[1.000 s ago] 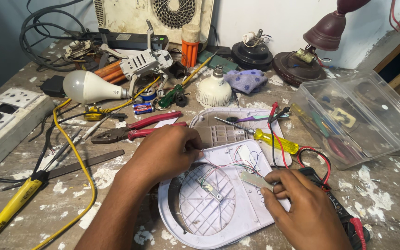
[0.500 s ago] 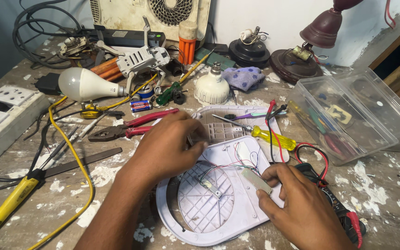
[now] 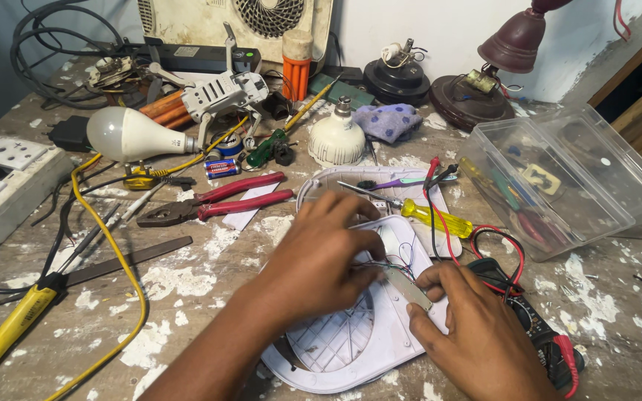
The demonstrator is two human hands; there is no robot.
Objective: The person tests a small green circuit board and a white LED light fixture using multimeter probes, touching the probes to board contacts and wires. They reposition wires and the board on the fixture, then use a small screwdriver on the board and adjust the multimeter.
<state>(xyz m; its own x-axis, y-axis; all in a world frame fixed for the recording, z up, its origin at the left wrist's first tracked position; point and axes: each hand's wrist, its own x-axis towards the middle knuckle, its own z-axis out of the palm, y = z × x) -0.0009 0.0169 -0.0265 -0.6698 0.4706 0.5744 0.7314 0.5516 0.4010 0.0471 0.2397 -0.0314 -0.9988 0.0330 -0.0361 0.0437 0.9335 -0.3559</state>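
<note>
Head view: both hands work at the near edge of the desk (image 3: 187, 282) on a white plastic casing (image 3: 351, 341). The left hand (image 3: 321, 260) is curled, fingertips pressed among thin wires — since a second ago it has crept slightly rightward over the grille. The right hand (image 3: 477, 327) pinches a small grey strip (image 3: 409, 288), held as before. Red-handled pliers (image 3: 217, 200) lie left, untouched.
</note>
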